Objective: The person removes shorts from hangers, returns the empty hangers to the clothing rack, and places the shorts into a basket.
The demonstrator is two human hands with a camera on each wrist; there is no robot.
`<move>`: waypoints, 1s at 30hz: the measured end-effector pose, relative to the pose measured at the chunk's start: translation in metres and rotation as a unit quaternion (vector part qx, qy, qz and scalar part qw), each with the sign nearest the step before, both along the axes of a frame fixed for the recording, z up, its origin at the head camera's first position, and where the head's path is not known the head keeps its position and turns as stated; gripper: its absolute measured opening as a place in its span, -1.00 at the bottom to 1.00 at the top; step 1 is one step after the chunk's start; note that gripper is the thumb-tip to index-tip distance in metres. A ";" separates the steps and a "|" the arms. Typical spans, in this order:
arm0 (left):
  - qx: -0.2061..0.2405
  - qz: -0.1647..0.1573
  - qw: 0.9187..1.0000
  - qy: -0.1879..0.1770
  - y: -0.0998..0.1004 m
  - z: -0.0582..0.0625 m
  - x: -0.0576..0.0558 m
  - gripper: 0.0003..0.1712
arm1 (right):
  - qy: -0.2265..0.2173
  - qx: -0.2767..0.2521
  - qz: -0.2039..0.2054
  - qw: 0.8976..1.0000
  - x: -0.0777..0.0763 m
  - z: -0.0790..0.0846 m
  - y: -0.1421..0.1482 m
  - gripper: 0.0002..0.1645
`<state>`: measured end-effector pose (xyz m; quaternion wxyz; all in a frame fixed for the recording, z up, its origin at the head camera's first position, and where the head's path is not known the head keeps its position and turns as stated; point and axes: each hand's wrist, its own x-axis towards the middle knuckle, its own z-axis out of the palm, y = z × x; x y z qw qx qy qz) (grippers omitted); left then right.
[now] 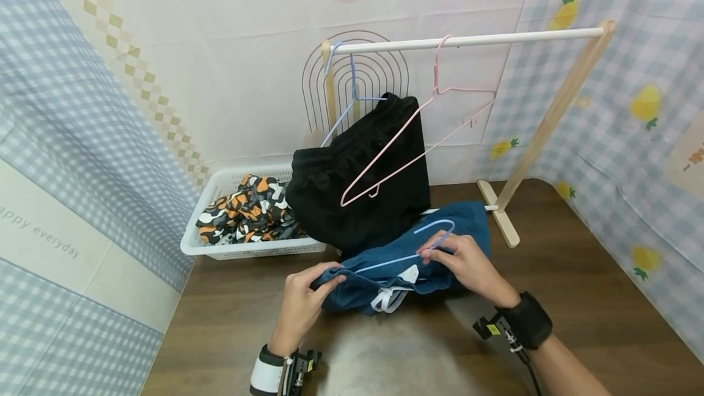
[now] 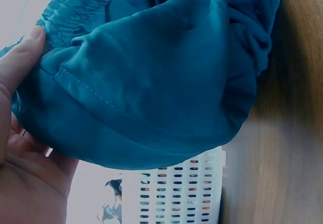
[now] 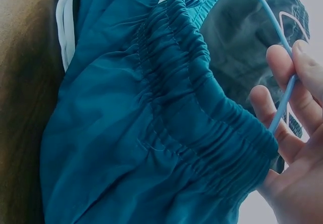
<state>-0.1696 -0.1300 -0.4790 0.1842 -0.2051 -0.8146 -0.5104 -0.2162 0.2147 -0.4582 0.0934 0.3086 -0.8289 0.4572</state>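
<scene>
Blue shorts with an elastic waistband and a white drawstring lie over the front of the table. My left hand pinches the waistband at its left end, thumb on top in the left wrist view. A light blue hanger reaches into the waist opening, its lower part hidden by the cloth. My right hand pinches this hanger near the base of its hook. In the right wrist view, thumb and forefinger hold the blue hanger beside the gathered waistband.
Behind stands a rack with a white rail and wooden posts. Black shorts hang there on a blue hanger, beside a bare pink hanger. A white basket at the left holds patterned cloth.
</scene>
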 end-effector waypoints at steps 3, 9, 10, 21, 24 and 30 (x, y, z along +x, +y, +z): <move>-0.002 -0.003 1.000 -0.003 -0.001 0.000 0.001 -0.83 | 0.005 -0.002 0.002 1.000 0.000 -0.002 0.002 -0.81; 0.002 -0.011 1.000 -0.008 -0.003 -0.002 0.003 -0.83 | 0.022 -0.016 0.010 1.000 0.001 -0.003 0.006 -0.74; 0.002 -0.012 1.000 -0.007 -0.004 -0.002 0.003 -0.82 | 0.023 -0.019 0.011 0.999 0.001 -0.003 0.007 -0.73; -0.001 -0.022 1.000 -0.008 -0.009 -0.005 0.002 -0.80 | 0.011 -0.031 0.009 0.999 0.002 -0.002 0.014 -0.80; -0.001 -0.024 1.000 -0.005 -0.010 -0.005 0.001 -0.79 | 0.012 -0.034 0.007 0.999 0.001 -0.003 0.016 -0.80; 0.004 -0.024 1.000 -0.004 -0.011 -0.007 0.002 -0.78 | 0.003 -0.038 0.005 0.999 0.002 -0.005 0.019 -0.76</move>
